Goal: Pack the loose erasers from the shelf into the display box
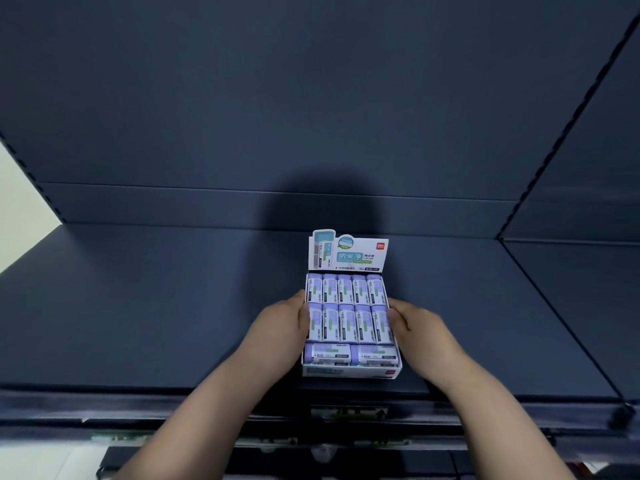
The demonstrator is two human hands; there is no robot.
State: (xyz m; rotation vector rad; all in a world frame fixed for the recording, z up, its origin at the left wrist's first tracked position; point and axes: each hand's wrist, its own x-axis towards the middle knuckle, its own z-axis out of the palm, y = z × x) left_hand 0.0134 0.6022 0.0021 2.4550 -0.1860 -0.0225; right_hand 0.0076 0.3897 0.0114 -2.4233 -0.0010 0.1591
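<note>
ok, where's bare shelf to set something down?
Bare shelf left of the left hand, right of the right hand, and behind the display box. Crowded: the box, full of erasers, a hand gripping each side.

The display box (351,370) stands on the shelf (173,306), near its front edge; inside it lie 3 rows of erasers (346,322).

Left hand (284,320): palm inward, fingers curled over left wall of display box (346,371) | Right hand (417,323): mirrored, gripping right wall | Forearms: bare, extended forward, converging
</note>
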